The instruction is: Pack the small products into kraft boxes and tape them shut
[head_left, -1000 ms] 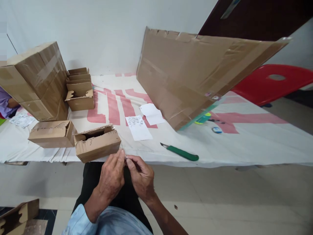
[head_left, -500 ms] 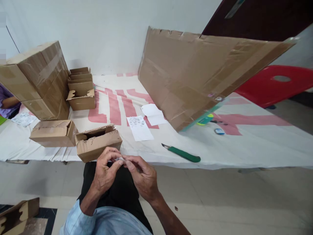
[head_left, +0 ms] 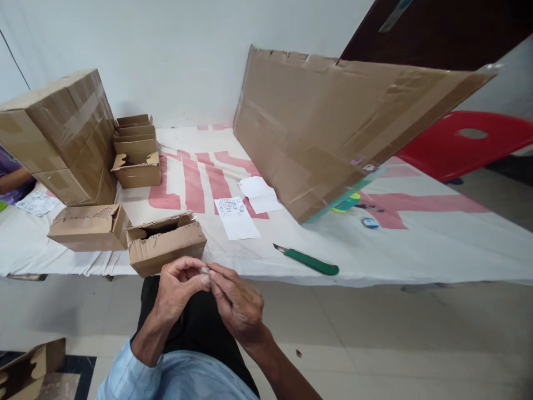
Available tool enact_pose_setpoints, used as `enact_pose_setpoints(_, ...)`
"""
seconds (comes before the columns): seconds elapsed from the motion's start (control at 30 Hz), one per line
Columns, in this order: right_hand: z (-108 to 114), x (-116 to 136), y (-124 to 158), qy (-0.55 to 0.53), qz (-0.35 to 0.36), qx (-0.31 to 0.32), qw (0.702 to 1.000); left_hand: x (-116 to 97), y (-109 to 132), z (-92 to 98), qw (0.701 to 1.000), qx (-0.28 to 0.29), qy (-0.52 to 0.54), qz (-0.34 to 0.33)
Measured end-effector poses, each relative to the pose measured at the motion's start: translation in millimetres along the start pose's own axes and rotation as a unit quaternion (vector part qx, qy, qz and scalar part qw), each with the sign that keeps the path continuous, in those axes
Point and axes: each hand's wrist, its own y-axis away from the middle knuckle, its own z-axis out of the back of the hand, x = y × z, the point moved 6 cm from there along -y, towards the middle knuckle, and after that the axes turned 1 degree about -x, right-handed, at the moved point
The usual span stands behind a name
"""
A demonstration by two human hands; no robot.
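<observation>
My left hand (head_left: 178,286) and my right hand (head_left: 235,303) meet fingertip to fingertip just below the table's front edge, over my lap. Both are pinched together on something tiny between the fingertips that I cannot make out. Right above them on the table stands an open small cardboard box (head_left: 166,243) with torn flaps. A second small box (head_left: 88,227) lies to its left. A green-handled knife (head_left: 310,260) lies on the white cloth to the right of my hands. A white paper sheet (head_left: 236,216) with small printed marks lies behind the box.
A large taped carton (head_left: 62,136) stands at the left, with stacked small boxes (head_left: 135,150) beside it. A big flat cardboard sheet (head_left: 333,122) leans across the back right. A red plastic chair (head_left: 466,141) stands at the right. Another person's sleeve (head_left: 10,178) shows at the far left.
My left hand has turned and curled its fingers more, and both hands have shifted slightly lower while staying pinched together. Nothing on the table has moved.
</observation>
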Motion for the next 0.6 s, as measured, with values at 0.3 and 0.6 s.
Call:
enact_pose_setpoints(0.3, 6, -4, -7, -0.113, -0.131, -0.006, 0.985, -3, 1, -6.9, 0.997, 0.037, 0.068, 0.015)
enact_pose_setpoints(0.6, 6, -1, -18, -0.108, -0.117, -0.013, 0.987, -9, 1, -7.9, 0.998, 0.028, 0.040, -0.041)
